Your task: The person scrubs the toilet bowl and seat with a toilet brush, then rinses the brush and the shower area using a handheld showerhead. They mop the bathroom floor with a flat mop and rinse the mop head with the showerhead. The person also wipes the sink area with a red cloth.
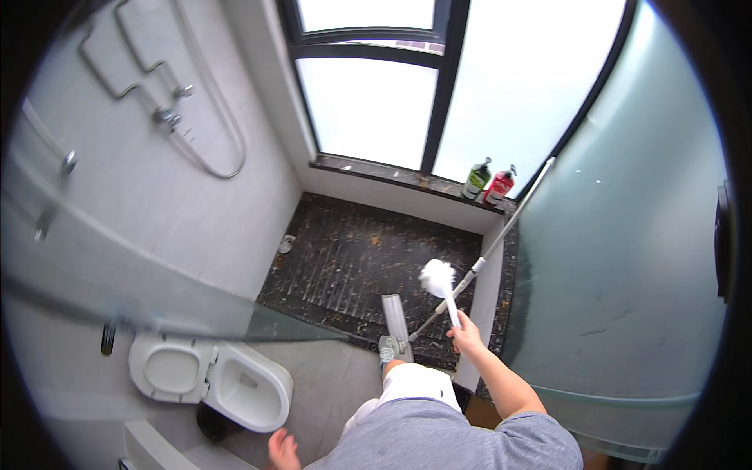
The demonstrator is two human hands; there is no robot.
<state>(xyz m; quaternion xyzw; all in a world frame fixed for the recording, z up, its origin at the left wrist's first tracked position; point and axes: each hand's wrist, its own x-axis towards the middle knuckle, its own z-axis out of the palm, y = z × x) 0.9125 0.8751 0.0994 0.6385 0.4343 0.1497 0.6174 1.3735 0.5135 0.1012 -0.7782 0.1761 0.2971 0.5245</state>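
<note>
My right hand [467,335] grips the handle of a white toilet brush [438,278], its bristle head raised above the dark shower floor. Behind the brush, a flat mop's pole [510,226] slants up to the window corner. The mop's grey flat head [395,317] lies by my shoe [388,349], partly hidden by it. Low in the view, my left hand [284,449] is empty, with its fingers loosely apart. Just above that hand stands a white toilet [252,388] with its lid and seat [171,371] raised.
A glass partition [282,329] separates the toilet from the sunken shower floor [352,252]. Green [476,179] and red [499,186] pump bottles stand on the window ledge. A shower hose [232,135] hangs on the left wall. Behind the toilet's side sits a black bin-like object [212,424].
</note>
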